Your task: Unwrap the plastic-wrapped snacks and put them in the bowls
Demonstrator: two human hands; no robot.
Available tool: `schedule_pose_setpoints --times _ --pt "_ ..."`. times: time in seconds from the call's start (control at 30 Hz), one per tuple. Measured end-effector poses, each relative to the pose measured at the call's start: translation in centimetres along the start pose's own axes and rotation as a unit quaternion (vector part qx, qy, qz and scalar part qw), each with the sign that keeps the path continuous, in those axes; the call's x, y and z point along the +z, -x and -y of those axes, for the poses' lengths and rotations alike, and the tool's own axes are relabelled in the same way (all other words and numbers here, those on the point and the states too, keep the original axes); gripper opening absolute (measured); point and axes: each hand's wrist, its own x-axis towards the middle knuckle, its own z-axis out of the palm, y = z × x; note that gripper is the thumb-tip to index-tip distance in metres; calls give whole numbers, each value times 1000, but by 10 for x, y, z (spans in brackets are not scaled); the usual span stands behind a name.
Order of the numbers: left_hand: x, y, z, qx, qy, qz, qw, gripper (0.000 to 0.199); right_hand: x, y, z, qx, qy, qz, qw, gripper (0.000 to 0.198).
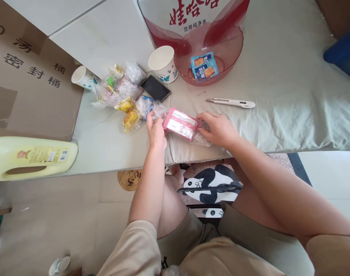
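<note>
A pink packet with white label panels (181, 124) is wrapped in clear plastic film and lies flat near the front edge of the covered surface. My left hand (156, 133) grips its left end, thumb and fingers closed around the edge. At the right end, my right hand (217, 128) pinches the packet's edge and the loose film (202, 138) there. Just beyond my left hand is a heap of film-wrapped items (123, 90), among them yellow ones (130, 118) and a blue one (147, 104). A white utility knife (231, 103) rests beyond my right hand.
A pink ribbed bowl (234, 63) holds blue snack packets (204, 66). Left of it are a paper cup (163, 65), a black phone (155, 88) and a tipped cup (84, 78). A cardboard box (33, 103) and a pale yellow jug (56, 155) stand far left.
</note>
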Motion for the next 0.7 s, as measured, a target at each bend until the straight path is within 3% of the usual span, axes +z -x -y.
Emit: schedule_pose_setpoints --times 0.1,0.2,0.33,0.4,0.57,0.7 --pt "-7 -3 -1 86 -35 2 996 32 -1 1 -2 26 36 -6 999 42" --pt "-11 -3 -5 139 -120 40 982 17 -6 1 -3 54 62 -36 996 31" --pt "-12 1 -11 152 -156 39 975 6 -20 2 0 101 90 -125 983 37" --pt "-14 1 -13 145 -131 17 981 7 -23 4 2 74 82 -136 985 38" --pt "-24 -7 -14 84 -72 -54 992 5 -13 18 12 -37 100 -71 992 29" --pt "-32 -12 -13 35 -44 -64 996 8 -7 28 26 -83 127 -76 986 21"
